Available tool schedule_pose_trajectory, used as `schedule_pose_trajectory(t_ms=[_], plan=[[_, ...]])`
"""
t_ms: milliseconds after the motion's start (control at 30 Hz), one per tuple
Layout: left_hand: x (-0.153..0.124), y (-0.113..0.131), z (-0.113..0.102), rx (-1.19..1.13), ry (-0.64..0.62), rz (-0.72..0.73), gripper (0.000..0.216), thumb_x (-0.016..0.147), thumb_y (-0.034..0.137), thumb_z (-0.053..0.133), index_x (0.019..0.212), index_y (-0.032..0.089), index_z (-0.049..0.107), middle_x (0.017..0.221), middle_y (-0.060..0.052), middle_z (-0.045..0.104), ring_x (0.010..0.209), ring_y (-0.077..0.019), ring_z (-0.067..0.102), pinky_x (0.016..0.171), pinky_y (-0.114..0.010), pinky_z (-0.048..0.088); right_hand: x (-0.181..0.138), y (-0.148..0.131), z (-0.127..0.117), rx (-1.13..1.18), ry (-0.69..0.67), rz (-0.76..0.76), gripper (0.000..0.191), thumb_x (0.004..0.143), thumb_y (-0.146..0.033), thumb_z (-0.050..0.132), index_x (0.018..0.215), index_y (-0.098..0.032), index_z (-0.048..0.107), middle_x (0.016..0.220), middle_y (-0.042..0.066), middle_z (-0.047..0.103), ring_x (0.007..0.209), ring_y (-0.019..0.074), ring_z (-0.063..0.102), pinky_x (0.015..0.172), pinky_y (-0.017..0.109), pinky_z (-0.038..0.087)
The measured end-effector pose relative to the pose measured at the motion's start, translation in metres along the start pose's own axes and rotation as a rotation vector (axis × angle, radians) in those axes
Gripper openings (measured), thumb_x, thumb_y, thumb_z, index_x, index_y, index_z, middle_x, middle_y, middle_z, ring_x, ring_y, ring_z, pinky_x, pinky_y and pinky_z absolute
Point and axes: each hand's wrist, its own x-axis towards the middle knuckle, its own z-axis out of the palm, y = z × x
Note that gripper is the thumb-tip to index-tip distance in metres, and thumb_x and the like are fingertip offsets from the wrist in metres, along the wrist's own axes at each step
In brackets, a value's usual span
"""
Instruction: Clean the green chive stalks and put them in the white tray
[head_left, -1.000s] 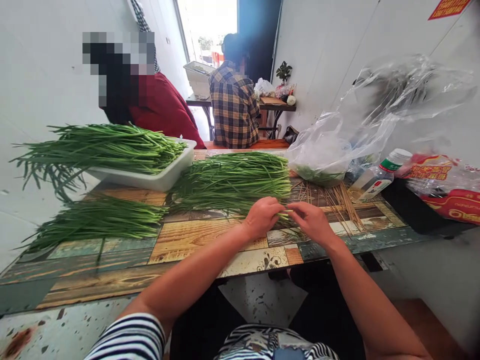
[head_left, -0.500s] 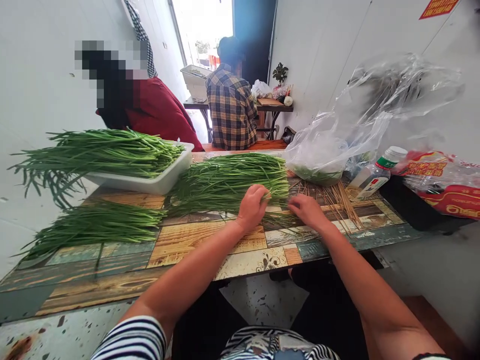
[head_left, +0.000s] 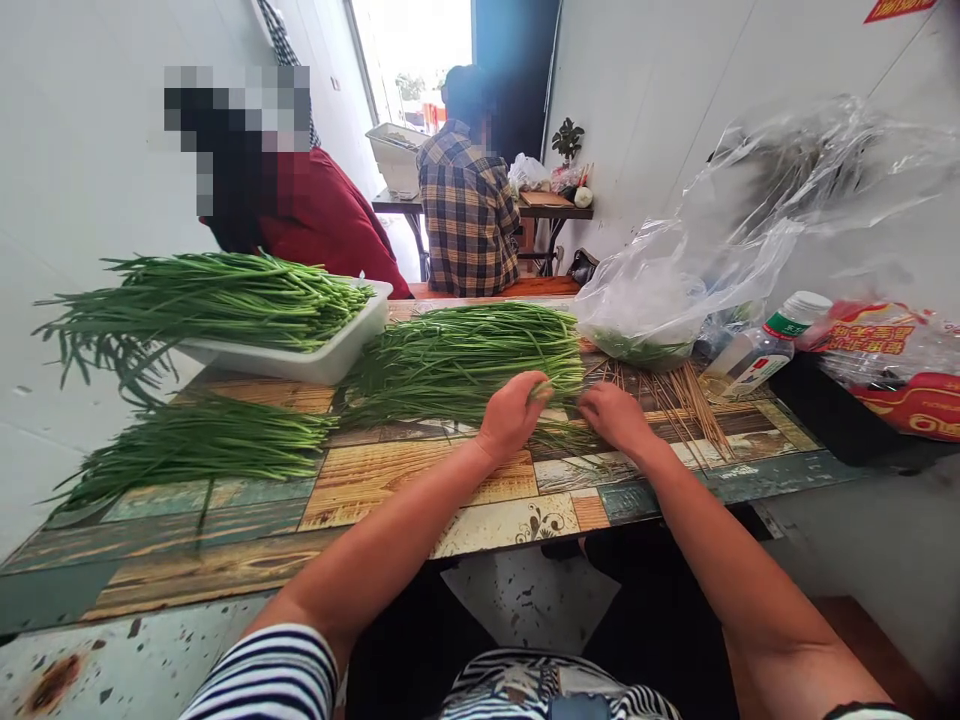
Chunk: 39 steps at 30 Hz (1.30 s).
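Left hand [head_left: 514, 415] curled, pinching chive stalks [head_left: 559, 383] at right end of chive pile [head_left: 457, 365] on counter [head_left: 375, 480]. Right hand [head_left: 615, 415] just beside, fingers bent onto stalks; grip hidden. Bamboo skewers [head_left: 679, 395] near, rightward.

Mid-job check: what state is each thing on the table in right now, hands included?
left hand: curled shut on stalk ends of the middle chive pile.
right hand: palm down on loose stalks, grip hidden.
white tray: heaped full.
plastic bag: open, partly filled.
bottle: capped, lying on its side.
skewers: loose, fanned out.
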Motion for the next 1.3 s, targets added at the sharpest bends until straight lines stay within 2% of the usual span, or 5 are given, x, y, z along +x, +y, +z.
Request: schedule_pose_trajectory(t_ms=[267,567,833,1033,1300], plan=[[0.001,-0.002,-0.001,0.132,-0.205,0.134,0.042,0.076,0.006,0.049,0.111,0.020,0.066,0.089,-0.004,0.059,0.086,-0.0168,0.057,0.078,-0.028,0.048,-0.025,-0.023,-0.030,0.476,0.142,-0.059,0.009,0.085,-0.024,0.052,0.082,-0.019,0.060,0.072,0.001,0.062,0.060,0.0126,0.052,0.057,0.024,0.039],[0.000,-0.001,-0.001,0.142,-0.301,0.226,0.035,0.078,0.007,0.045,0.098,0.022,0.070,0.086,-0.002,0.058,0.082,-0.0146,0.055,0.073,-0.024,0.045,-0.022,-0.023,-0.013,0.470,0.061,-0.098,0.025,0.088,-0.034,0.050,0.079,-0.019,0.067,0.071,0.002,0.066,0.064,0.0142,0.055,0.060,0.025,0.038],[0.011,-0.003,-0.001,-0.012,-0.156,0.049,0.020,0.087,0.027,0.056,0.076,0.017,0.070,0.075,-0.003,0.064,0.072,-0.0130,0.057,0.069,-0.023,0.044,-0.016,-0.027,-0.024,0.879,0.364,0.389,0.050,0.086,-0.058,0.046,0.062,-0.018,0.064,0.048,0.000,0.053,0.043,0.0117,0.045,0.045,0.024,0.036],[0.013,-0.004,-0.001,-0.063,-0.079,-0.157,0.018,0.085,0.030,0.058,0.081,0.016,0.069,0.079,0.000,0.069,0.075,-0.0131,0.061,0.073,-0.024,0.046,-0.007,-0.064,-0.011,0.631,0.137,0.147,0.029,0.081,-0.043,0.056,0.072,-0.018,0.070,0.073,0.006,0.067,0.065,0.0166,0.059,0.060,0.028,0.045],[0.014,-0.001,-0.004,-0.012,0.032,-0.041,0.012,0.086,0.023,0.052,0.088,0.016,0.061,0.089,-0.004,0.066,0.083,-0.0153,0.059,0.078,-0.027,0.047,-0.001,-0.037,0.019,0.233,0.268,0.093,0.027,0.087,-0.036,0.053,0.073,-0.020,0.069,0.074,0.006,0.064,0.075,0.0189,0.055,0.069,0.030,0.042]])
